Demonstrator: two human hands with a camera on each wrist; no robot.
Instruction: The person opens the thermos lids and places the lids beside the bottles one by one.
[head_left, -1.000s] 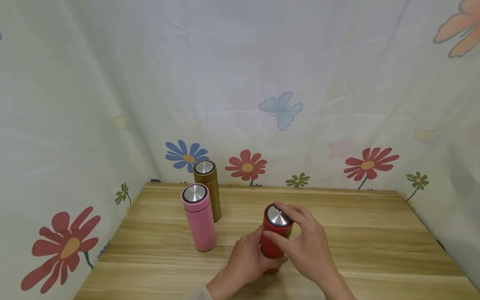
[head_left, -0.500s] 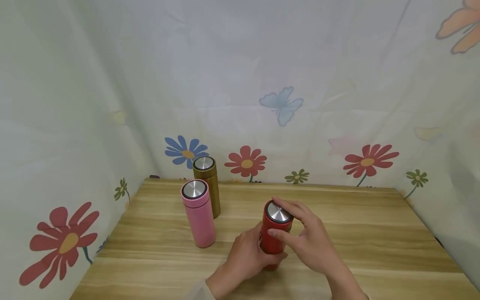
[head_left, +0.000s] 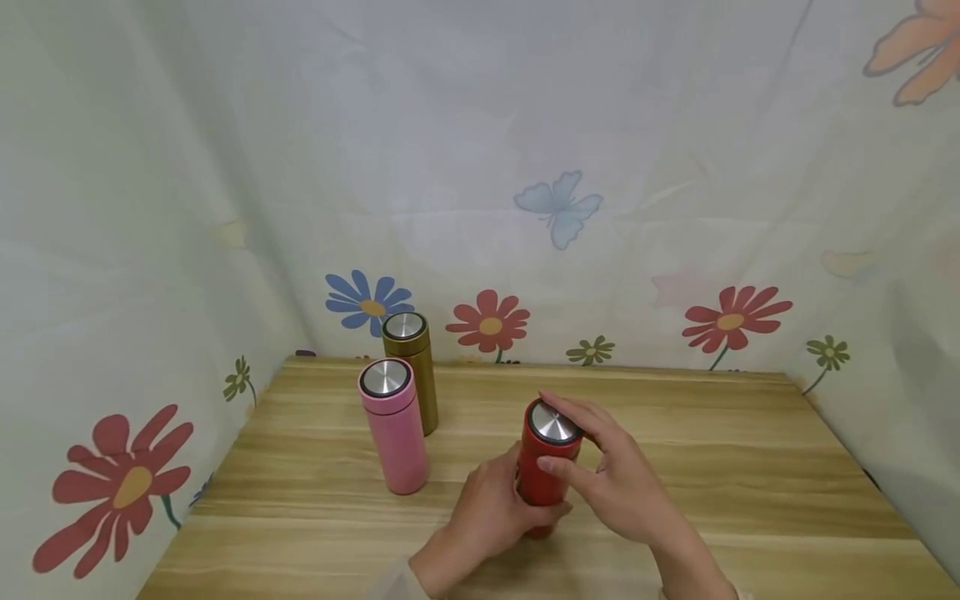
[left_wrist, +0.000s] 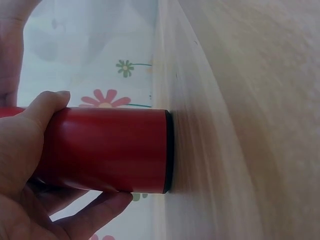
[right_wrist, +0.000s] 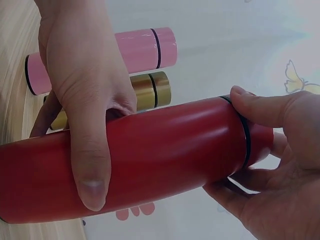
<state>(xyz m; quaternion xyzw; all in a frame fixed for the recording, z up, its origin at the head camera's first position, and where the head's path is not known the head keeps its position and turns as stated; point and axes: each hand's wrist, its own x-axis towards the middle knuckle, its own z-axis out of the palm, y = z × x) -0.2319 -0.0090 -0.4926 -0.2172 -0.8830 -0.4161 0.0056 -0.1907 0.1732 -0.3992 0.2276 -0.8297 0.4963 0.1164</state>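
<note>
A red thermos bottle (head_left: pixel 542 477) with a silver disc on its lid stands upright on the wooden table. My left hand (head_left: pixel 489 510) wraps round its lower body, thumb across the front. In the left wrist view, the bottle's black base (left_wrist: pixel 169 151) meets the tabletop. At the top, my right hand (head_left: pixel 621 479) grips the lid (right_wrist: pixel 260 145), its thumb on the near side and fingers round the far side. The right wrist view shows the dark seam just below the lid. Left of the hands stands a pink thermos (head_left: pixel 397 442), partly in front of a gold thermos (head_left: pixel 424 383).
The wood-grain table (head_left: pixel 720 467) runs back to a pale curtain (head_left: pixel 450 125) printed with flowers and butterflies. More of this cloth hangs along the left and right sides.
My right thumb has shifted slightly rightward across the front of the lid. The left hand keeps its hold on the body, and the pink and gold bottles stay put.
</note>
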